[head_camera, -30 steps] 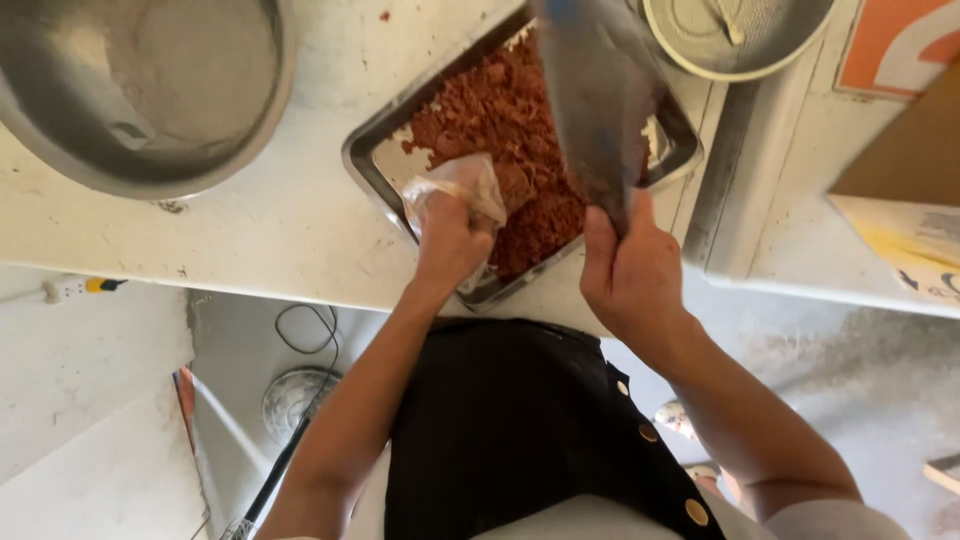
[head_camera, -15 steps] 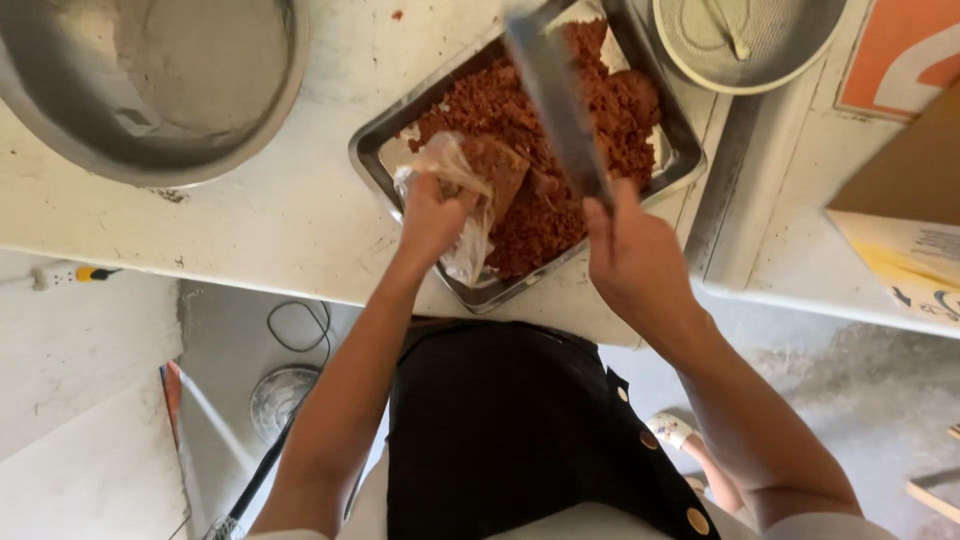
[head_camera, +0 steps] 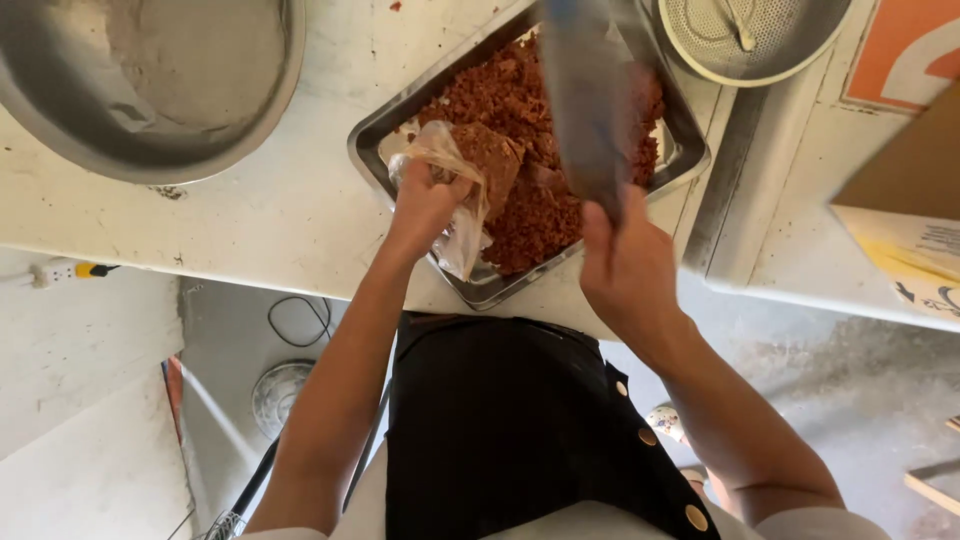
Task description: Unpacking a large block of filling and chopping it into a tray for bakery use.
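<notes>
Since earlier, your right hand (head_camera: 625,265) lifts its gripped flat blade (head_camera: 590,100) higher over the tray (head_camera: 372,135); your left hand (head_camera: 428,205) pinches the clear bag (head_camera: 455,190), near left.

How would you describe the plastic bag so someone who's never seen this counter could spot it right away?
Find the rectangular metal tray of reddish-brown crumbly food on the white counter. At its near left corner, the left hand grips a clear, crinkled plastic bag. It is the only see-through thing there, partly filled with the same reddish-brown food.

We are holding a plastic bag (head_camera: 455,215) with our left hand (head_camera: 425,205) over the tray (head_camera: 400,115) of red mince (head_camera: 520,150), while our right hand (head_camera: 625,265) is gripping a blurred blade (head_camera: 585,100).
</notes>
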